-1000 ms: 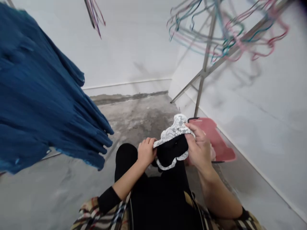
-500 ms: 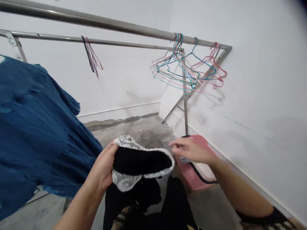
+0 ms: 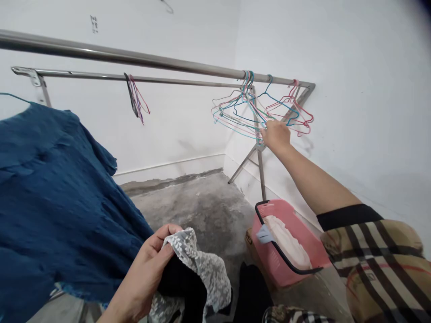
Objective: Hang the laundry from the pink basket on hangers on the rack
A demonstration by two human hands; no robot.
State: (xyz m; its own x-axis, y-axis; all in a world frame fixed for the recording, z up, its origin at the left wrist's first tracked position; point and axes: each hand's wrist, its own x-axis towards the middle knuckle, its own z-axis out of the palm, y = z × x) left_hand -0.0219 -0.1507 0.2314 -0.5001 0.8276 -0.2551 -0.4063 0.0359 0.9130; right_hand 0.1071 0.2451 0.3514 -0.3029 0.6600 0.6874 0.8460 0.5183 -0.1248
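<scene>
My left hand [image 3: 144, 273] is closed on the edge of a black garment with white lace trim [image 3: 210, 273], which hangs crumpled below the fingers at the bottom of the head view. My right hand [image 3: 276, 135] is stretched out to a cluster of thin coloured clothes hangers [image 3: 240, 114] on the front rail. Its fingers close round the lower end of the hangers there, partly hidden behind the back of the hand. Beside my left arm, a dark blue short-sleeved garment [image 3: 67, 179] hangs from a hanger.
A metal drying rack with a front rail [image 3: 151, 60] and a rear rail [image 3: 185, 81] spans the view. Dark and purple hangers [image 3: 134, 96] hang on the rear one. At lower right, a pink basket [image 3: 269, 264] with a black handle holds pale cloth [image 3: 286, 240]. White walls meet behind.
My right hand has gone from beside the lace-trimmed garment up and forward to the hangers. My left hand has lowered with the garment, which now droops and folds. The view has tilted up.
</scene>
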